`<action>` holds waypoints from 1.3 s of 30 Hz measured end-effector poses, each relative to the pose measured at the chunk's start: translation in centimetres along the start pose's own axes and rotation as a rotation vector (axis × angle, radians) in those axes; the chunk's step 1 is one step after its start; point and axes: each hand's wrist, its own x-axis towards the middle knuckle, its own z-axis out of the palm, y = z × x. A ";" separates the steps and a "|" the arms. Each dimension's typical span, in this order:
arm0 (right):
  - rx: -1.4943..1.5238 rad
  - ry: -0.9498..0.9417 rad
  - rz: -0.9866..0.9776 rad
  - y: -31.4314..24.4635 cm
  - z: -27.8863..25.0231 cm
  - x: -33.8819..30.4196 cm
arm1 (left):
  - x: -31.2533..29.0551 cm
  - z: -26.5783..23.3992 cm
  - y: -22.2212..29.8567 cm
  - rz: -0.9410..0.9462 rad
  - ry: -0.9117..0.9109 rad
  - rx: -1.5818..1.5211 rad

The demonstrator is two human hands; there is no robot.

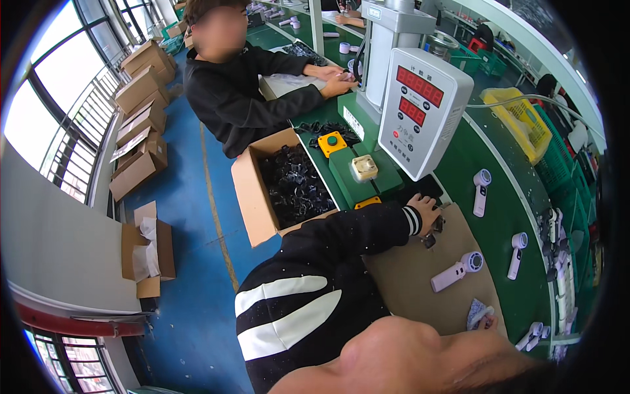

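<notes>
My left hand (424,213), in a black sleeve with white cuff stripes, reaches over several small black plastic parts (430,238) at the top of a brown mat (408,266). Its fingers are apart and bent down at the parts, and I make out nothing held in them. Near the mat's lower right corner, the fingertips of my right hand (487,322) close on a crumpled bluish-white patterned cloth (478,312); the rest of this hand is hidden. A lilac handheld fan (453,274) lies on the mat between my hands.
A green press (364,180) with a white counter box (425,108) stands ahead. Left of it, a carton (252,197) holds black parts. More lilac fans (481,194) lie along the green table at right. A co-worker in black (243,98) works across, beyond the carton.
</notes>
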 end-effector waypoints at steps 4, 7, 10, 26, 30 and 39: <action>-0.175 0.222 0.120 -1.4 0.5 -0.1 | 0.6 -2.4 0.5 -0.029 -0.253 -0.053; -0.225 0.222 0.147 -1.0 0.6 0.1 | 0.7 -3.1 0.3 -0.054 -0.236 -0.074; -0.269 0.224 0.187 0.1 0.6 0.1 | 0.5 -2.9 0.2 -0.070 -0.229 -0.093; 0.450 0.201 -0.176 -14.7 2.2 1.1 | 0.7 -1.4 0.1 -0.094 -0.195 -0.115; 0.656 0.002 -0.229 -16.4 8.2 2.3 | 1.0 -1.0 -0.2 -0.101 -0.235 -0.180; 0.743 -0.019 -0.008 -15.5 11.6 1.8 | 1.6 -2.6 -0.5 -0.158 -0.150 -0.335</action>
